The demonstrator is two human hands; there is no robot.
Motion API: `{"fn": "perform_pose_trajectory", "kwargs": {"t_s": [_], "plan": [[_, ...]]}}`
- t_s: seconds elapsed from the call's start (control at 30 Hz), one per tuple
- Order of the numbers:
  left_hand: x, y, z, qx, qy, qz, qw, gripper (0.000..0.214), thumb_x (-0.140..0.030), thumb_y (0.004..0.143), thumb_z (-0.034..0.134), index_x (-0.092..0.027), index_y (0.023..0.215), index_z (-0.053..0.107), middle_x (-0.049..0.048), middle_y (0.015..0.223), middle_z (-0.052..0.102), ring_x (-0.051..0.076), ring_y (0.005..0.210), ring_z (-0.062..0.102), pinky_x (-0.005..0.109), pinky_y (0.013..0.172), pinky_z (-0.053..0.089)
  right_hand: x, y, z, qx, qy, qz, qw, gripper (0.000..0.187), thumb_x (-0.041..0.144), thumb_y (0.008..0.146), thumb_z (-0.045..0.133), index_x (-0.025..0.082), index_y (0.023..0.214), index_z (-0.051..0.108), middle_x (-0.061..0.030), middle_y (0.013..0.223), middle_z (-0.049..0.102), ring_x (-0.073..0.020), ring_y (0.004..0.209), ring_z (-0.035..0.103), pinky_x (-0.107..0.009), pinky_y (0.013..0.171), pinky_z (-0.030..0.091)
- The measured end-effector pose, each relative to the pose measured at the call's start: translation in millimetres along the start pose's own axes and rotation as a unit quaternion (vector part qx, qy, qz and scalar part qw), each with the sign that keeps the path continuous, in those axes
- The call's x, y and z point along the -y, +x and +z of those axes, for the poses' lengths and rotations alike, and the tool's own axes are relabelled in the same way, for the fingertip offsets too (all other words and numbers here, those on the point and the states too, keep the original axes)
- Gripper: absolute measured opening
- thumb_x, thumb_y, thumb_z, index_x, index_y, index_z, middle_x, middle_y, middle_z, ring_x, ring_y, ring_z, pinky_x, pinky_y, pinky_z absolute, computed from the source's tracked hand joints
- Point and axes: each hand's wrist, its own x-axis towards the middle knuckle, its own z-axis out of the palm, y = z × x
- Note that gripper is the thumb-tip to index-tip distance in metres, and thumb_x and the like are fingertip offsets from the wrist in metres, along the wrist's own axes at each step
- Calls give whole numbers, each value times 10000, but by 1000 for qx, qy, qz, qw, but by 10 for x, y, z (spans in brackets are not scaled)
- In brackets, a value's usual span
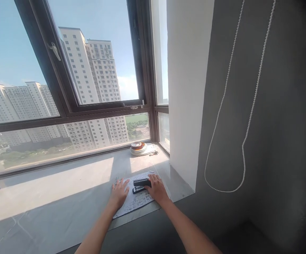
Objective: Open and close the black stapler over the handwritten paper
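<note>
A printed sheet of paper (137,201) lies on the grey windowsill (63,197). My left hand (120,192) rests flat on the sheet's left part, fingers spread. My right hand (157,188) is closed on a black stapler (141,182) that sits over the paper's upper part. A second dark, flat object (138,190) lies just below the stapler, between my two hands; I cannot make out what it is.
A stack of round plates or discs (139,148) sits at the sill's far right corner with a small dark item (154,153) beside it. A white wall pillar (187,88) and a dark wall with a hanging bead chain (244,141) stand on the right. Large windows face tower blocks.
</note>
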Motion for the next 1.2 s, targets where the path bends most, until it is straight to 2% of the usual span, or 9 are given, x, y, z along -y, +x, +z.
{"fn": "perform_pose_trajectory", "kwargs": {"t_s": [0.1,0.2,0.3,0.37,0.47,0.6,0.7,0.9,1.2], "plan": [[-58,-52,-55,-52,20,23,998,514,-341,1013,358,-224,1473,554,148,1623,400,397,1544,228,696,1217,121,3,-3,-6,2,-13,0,1000,249,304,911,692,242,1124,578,-78,1156,656,-292,1119,581,-398,926,457],[-177,-155,-147,-110,36,68,991,476,-206,952,397,-165,1355,648,183,1506,530,365,1486,349,597,1254,163,19,-10,-23,-2,-25,7,1000,241,291,898,710,235,1090,574,-75,1113,660,-284,1081,588,-395,912,466],[-335,-263,-161,-140,-15,69,988,493,-124,907,380,-176,1309,661,163,1414,597,339,1404,454,525,1222,286,40,-16,-40,-9,-38,14,999,208,276,897,711,230,1047,575,-76,1096,660,-279,1056,593,-392,901,472],[-422,-310,-83,-155,-83,55,983,485,-162,944,335,-176,1336,621,148,1399,601,313,1370,492,484,1183,360,53,-22,-46,-13,-43,11,999,199,272,896,712,229,1038,578,-82,1097,659,-284,1055,594,-392,892,476],[-484,-318,114,-150,-174,20,973,466,-298,974,349,-153,1364,558,155,1387,600,297,1333,534,449,1141,423,70,-32,-49,-19,-50,13,998,243,267,880,737,225,1059,579,-92,1109,654,-293,1066,592,-388,875,483],[-483,-286,257,-134,-201,2,970,531,-318,864,499,-143,1364,526,170,1423,578,305,1371,510,448,1170,394,108,-38,-70,-9,-73,20,997,304,269,864,765,213,1104,587,-98,1153,648,-297,1107,580,-392,914,473],[-464,-292,200,-127,-223,-15,966,531,-329,853,498,-149,1350,543,163,1434,585,299,1372,520,433,1169,396,139,-38,-104,9,-85,23,996,335,281,867,769,204,1144,598,-114,1196,641,-304,1134,573,-400,937,465],[-397,-314,115,-133,-325,-36,936,545,-453,1006,257,-158,1310,600,137,1415,625,259,1366,547,406,1151,425,151,-45,-121,17,-97,20,995,353,298,866,773,188,1164,618,-137,1226,632,-326,1152,563,-421,931,463],[-365,-281,140,-148,-406,-55,900,530,-431,1003,266,-131,1256,623,163,1374,648,243,1290,611,406,1148,431,86,-18,-122,22,-73,28,997,253,362,928,696,204,1115,630,-129,1168,638,-306,1131,549,-413,931,440]]}}
